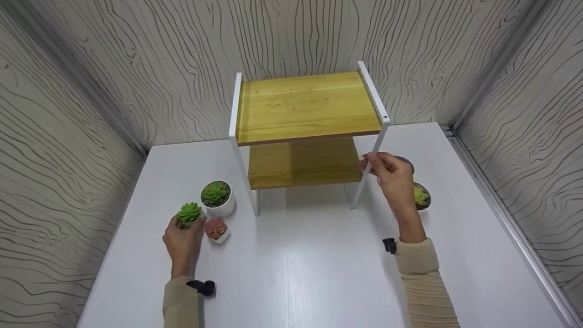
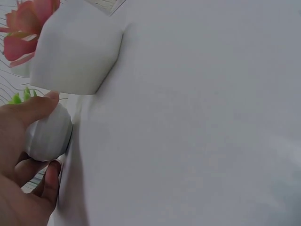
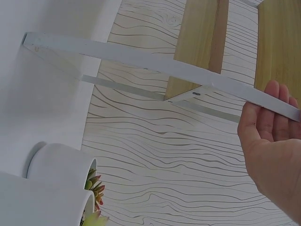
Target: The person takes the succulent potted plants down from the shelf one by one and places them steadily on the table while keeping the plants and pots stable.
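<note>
My left hand grips a small potted green succulent at the left of the white table. In the left wrist view, the thumb and fingers go round its white pot, whose base is at or close to the tabletop. Beside it sit a pink succulent in a small angular white pot and a larger green succulent in a round white pot. My right hand holds the front right leg of a two-tier wooden shelf; in the right wrist view, fingers curl round the white frame.
Right of the shelf, partly behind my right hand, stand two more potted succulents, one yellow-green; their white pots show in the right wrist view. Wood-grain patterned panels enclose the table at the back and sides.
</note>
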Available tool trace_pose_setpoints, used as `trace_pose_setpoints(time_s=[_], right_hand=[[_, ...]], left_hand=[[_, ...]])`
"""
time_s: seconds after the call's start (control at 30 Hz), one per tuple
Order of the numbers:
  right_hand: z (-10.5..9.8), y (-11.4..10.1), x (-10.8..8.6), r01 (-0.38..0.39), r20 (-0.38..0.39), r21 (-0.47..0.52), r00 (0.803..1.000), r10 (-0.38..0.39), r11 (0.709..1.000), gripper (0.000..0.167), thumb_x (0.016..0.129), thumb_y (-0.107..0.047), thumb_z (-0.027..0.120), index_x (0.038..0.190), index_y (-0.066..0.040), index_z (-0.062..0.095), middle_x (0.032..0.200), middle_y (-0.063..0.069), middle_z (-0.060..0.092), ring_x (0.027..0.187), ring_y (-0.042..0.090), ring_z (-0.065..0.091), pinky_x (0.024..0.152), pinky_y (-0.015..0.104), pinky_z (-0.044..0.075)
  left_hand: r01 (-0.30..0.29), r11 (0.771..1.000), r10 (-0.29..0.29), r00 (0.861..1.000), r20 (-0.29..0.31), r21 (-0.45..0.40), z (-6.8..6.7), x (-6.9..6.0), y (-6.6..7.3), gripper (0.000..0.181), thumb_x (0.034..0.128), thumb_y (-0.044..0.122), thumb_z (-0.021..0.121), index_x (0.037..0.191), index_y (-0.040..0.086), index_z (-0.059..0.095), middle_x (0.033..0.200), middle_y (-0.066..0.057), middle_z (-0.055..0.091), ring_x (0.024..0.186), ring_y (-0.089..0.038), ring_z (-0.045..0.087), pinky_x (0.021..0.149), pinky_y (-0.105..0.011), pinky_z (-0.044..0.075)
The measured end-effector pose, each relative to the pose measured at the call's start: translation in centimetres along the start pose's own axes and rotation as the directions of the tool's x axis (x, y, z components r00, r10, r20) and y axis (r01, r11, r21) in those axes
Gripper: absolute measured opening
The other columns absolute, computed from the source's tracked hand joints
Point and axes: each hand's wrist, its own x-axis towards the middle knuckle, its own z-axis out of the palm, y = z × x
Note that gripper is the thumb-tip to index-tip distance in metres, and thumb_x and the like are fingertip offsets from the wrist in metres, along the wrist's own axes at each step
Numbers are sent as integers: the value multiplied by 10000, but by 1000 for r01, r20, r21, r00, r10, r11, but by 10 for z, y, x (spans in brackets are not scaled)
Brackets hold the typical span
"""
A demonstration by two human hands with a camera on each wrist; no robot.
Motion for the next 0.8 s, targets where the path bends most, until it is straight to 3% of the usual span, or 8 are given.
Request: trace_pose_setpoints(time_s=[0.6, 0.8], right_hand=[[5, 5, 0, -25, -2, -40, 1000, 25, 999, 394, 1039, -339, 667, 1157, 30, 741, 1071, 218, 779, 1041, 247, 785, 936, 213, 604], [3, 6, -1, -29, 3, -41, 1000, 29, 999, 365, 1035, -341, 673, 1152, -5, 754, 1089, 230, 773, 1045, 237, 785, 946, 235, 607]], left_hand=[[61, 997, -63, 996, 69, 38, -2, 1, 1, 802, 923, 339, 810, 1551, 5, 439, 1558, -258, 527, 1477, -413, 487, 1222, -557, 409], [31, 997, -38, 995, 87, 73, -2, -1, 0, 862, 935, 292, 783, 1594, -32, 332, 1590, -316, 449, 1493, -459, 439, 1235, -580, 375]])
